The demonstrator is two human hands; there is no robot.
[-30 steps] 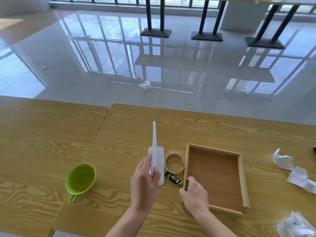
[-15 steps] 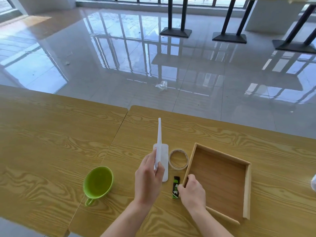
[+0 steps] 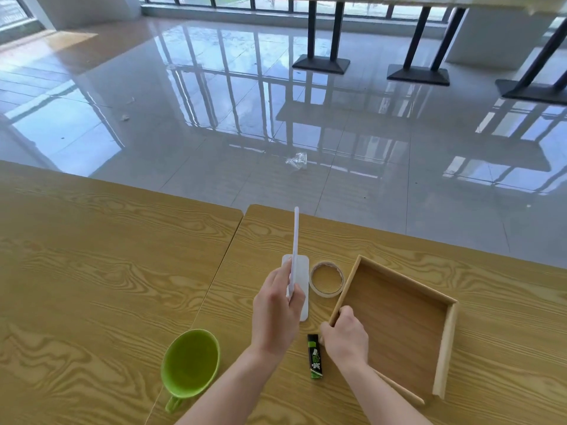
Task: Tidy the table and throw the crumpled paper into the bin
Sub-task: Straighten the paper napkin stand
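Two wood-grain tables stand edge to edge, one (image 3: 399, 250) under both hands and the other (image 3: 92, 271) on the left. Directly below the left hand (image 3: 277, 314), which pinches a white strip (image 3: 295, 240) on edge, a flat white card (image 3: 303, 302) lies on the wood. A ring of tape (image 3: 325, 292) sits just right of that grip. The right hand (image 3: 345, 338) grips the near left corner of a shallow wooden tray (image 3: 446, 348). A small green-and-black packet (image 3: 315, 357) lies just left of that grip, and a green cup (image 3: 190, 363) stands left of both hands.
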